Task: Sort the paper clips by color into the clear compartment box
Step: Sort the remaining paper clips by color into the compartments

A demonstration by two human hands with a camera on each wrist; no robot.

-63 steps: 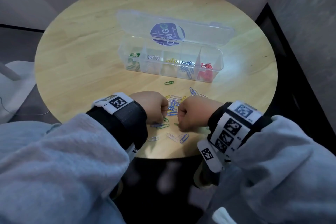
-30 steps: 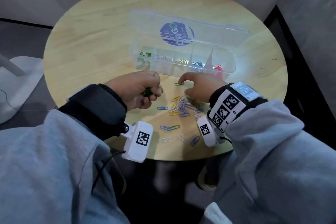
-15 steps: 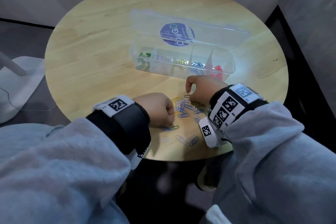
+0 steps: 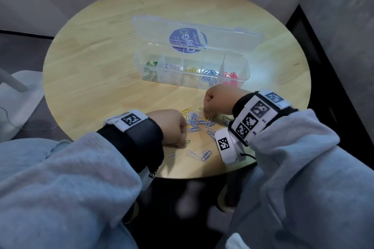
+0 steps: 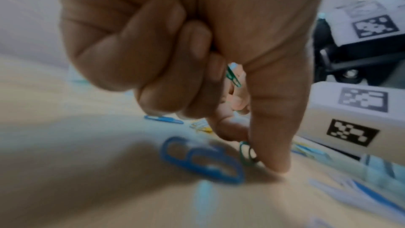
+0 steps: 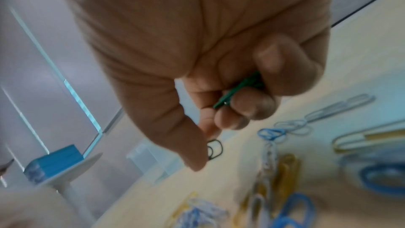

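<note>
Wrist views show what the head view hides: left hand [image 5: 197, 58] curled round a green clip [image 5: 232, 76], thumb tip by another on the table [image 4: 101, 79]; right hand [image 6: 208, 58] likewise grips green clips [image 6: 238, 89]. Loose mixed clips [image 4: 199, 122] lie between the fists. Beyond, the clear compartment box [image 4: 191, 70], lid open, holds green, white, yellow, blue, red clips, one colour per cell.

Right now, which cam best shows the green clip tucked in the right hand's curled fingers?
Right wrist view: the green clip shows edge-on, gripped by the curled fingers of the right hand. In the head view the right hand is seen from behind, hiding the clip. The left wrist view doesn't show it.
</note>
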